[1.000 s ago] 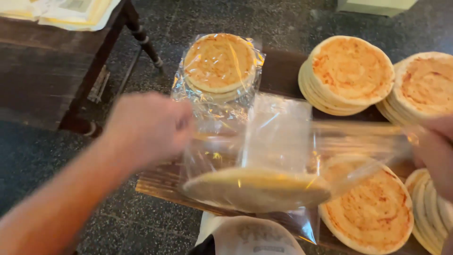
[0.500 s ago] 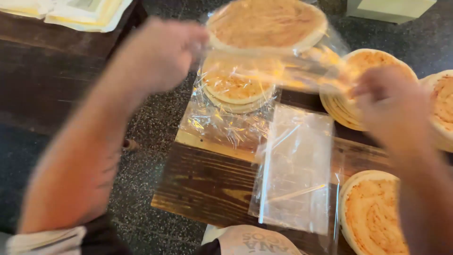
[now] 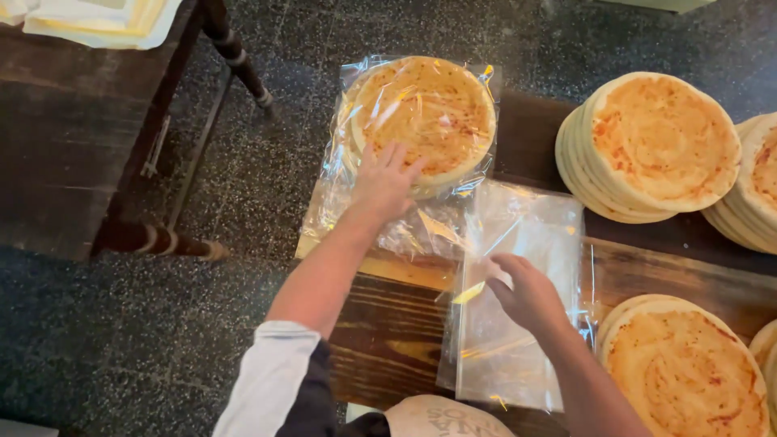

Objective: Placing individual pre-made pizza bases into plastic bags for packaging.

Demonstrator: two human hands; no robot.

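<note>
- Looking like a small bakery packing spot: stacks of flatbreads sitting on a wooden bench
- Clear bags lying ready, speckled stone floor showing underneath

Your right hand hides its fingertips against the empty clear bags. The flatbread stacks at right run off the edge.

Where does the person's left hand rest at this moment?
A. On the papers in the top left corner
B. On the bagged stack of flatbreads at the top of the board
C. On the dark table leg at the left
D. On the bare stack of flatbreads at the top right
B: the left hand lies flat on the near edge of the bagged stack of flatbreads, while the right hand touches the empty clear bag.
</note>
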